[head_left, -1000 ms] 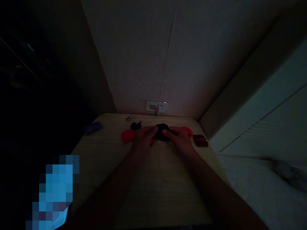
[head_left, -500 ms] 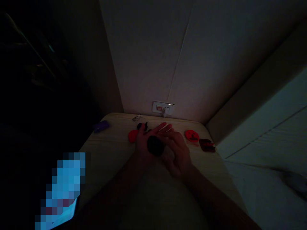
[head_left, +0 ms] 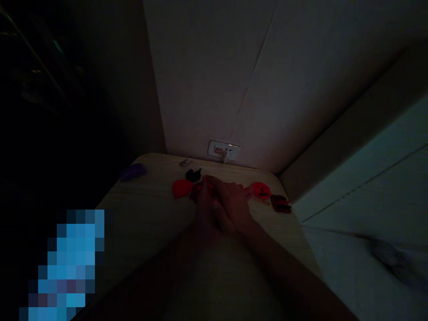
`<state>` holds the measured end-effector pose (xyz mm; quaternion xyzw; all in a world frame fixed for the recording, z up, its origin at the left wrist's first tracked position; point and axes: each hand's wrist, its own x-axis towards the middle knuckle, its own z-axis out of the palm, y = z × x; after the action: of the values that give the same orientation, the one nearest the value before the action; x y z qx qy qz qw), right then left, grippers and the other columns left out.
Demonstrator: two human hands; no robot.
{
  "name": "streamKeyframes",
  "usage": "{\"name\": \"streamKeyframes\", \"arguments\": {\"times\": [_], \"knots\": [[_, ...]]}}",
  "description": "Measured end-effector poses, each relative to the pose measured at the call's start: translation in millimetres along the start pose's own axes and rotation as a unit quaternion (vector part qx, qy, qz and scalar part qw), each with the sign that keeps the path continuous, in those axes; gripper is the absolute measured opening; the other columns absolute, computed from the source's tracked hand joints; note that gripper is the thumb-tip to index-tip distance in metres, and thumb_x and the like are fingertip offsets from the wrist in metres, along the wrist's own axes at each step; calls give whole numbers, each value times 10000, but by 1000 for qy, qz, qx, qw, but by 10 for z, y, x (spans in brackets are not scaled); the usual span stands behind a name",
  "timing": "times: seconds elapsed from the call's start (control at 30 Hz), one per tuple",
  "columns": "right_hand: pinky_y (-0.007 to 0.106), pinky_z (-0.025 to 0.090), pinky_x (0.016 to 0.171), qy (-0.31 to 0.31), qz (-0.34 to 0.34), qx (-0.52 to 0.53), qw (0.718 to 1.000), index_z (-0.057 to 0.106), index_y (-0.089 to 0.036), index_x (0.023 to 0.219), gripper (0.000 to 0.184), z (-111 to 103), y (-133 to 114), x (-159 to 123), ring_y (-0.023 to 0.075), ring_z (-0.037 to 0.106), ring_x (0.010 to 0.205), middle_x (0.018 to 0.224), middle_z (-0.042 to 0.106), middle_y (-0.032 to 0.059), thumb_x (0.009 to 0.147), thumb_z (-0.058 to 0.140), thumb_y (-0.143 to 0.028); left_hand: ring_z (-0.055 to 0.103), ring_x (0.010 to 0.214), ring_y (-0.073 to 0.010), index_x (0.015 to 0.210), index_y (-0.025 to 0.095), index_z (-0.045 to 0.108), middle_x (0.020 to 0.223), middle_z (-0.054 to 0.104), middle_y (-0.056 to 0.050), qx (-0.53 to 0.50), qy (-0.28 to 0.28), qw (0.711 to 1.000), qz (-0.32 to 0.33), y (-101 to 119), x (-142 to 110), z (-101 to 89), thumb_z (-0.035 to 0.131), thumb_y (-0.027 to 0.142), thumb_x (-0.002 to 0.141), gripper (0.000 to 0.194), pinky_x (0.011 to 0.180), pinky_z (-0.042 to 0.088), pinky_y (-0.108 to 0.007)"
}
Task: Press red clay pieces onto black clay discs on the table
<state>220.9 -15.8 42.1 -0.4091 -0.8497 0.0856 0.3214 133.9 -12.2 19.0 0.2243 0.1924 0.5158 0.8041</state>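
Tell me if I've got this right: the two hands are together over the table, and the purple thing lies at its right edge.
Not quite: the head view shows the purple thing at the left edge of the table. The left hand and right hand are together over the table.

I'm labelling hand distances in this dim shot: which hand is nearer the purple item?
The left. The left hand is right of the purple item, separated by bare tabletop; the right hand, pressed against it, is mostly farther right.
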Motion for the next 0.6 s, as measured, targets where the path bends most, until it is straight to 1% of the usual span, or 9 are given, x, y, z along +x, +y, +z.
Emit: {"name": "streamKeyframes", "arguments": {"times": [0.1, 0.17, 0.23, 0.3, 0.4, 0.47, 0.53, 0.6], "knots": [[447, 431, 807, -13, 3, 9, 1000, 544, -118, 1363, 686, 1, 24, 6, 311, 641, 863, 964, 721, 147, 997, 219, -597, 642, 1225, -332, 982, 244, 748, 1011, 756, -112, -32, -4, 999, -43, -9, 6, 7, 347, 863, 830, 753, 997, 517, -478], [439, 422, 777, -13, 5, 9, 1000, 591, -118, 1272, 666, 14, 40, 1, 302, 631, 817, 926, 715, 140, 995, 215, -594, 647, 1219, -326, 946, 252, 742, 1003, 755, -98, -46, -9, 998, -35, -36, 4, 5, 349, 832, 856, 706, 1000, 519, -479], [432, 410, 762, -8, 8, 6, 1000, 617, -125, 1191, 645, 30, 54, -12, 291, 620, 791, 906, 706, 133, 997, 207, -584, 651, 1215, -315, 936, 263, 734, 999, 754, -79, -53, -19, 998, -29, -65, -3, -3, 389, 786, 879, 629, 1011, 520, -473], [426, 401, 758, -6, 12, 6, 1000, 626, -131, 1153, 631, 42, 64, -29, 282, 613, 778, 888, 696, 124, 996, 211, -579, 657, 1204, -311, 922, 264, 725, 990, 753, -70, -51, -20, 998, -26, -84, -15, -3, 438, 754, 879, 569, 1012, 528, -466], [429, 401, 758, -1, 16, 15, 1000, 630, -133, 1147, 630, 41, 74, -54, 276, 605, 765, 872, 690, 118, 988, 224, -588, 659, 1202, -306, 871, 267, 706, 993, 751, -61, -39, -2, 999, -13, -80, -37, 33, 496, 718, 872, 497, 1011, 540, -449], [442, 406, 771, 15, 18, 20, 1000, 631, -133, 1170, 641, 33, 80, -71, 286, 608, 795, 905, 699, 127, 986, 222, -590, 651, 1216, -305, 840, 269, 695, 1006, 750, -58, -33, 6, 999, -5, -62, -53, 82, 515, 700, 870, 468, 1013, 543, -441], [459, 411, 798, 40, 17, 23, 999, 614, -128, 1244, 664, 26, 86, -88, 298, 609, 845, 980, 706, 140, 983, 223, -597, 632, 1247, -307, 844, 262, 693, 1032, 746, -67, -29, 8, 1000, -6, -43, -65, 130, 501, 700, 877, 480, 1023, 539, -438], [471, 412, 835, 62, 21, 26, 998, 564, -126, 1351, 691, 22, 86, -104, 304, 604, 898, 1047, 699, 145, 986, 227, -605, 616, 1270, -306, 875, 256, 695, 1053, 741, -79, -15, 6, 1000, -5, -31, -74, 162, 459, 717, 888, 518, 1030, 534, -438]]}}
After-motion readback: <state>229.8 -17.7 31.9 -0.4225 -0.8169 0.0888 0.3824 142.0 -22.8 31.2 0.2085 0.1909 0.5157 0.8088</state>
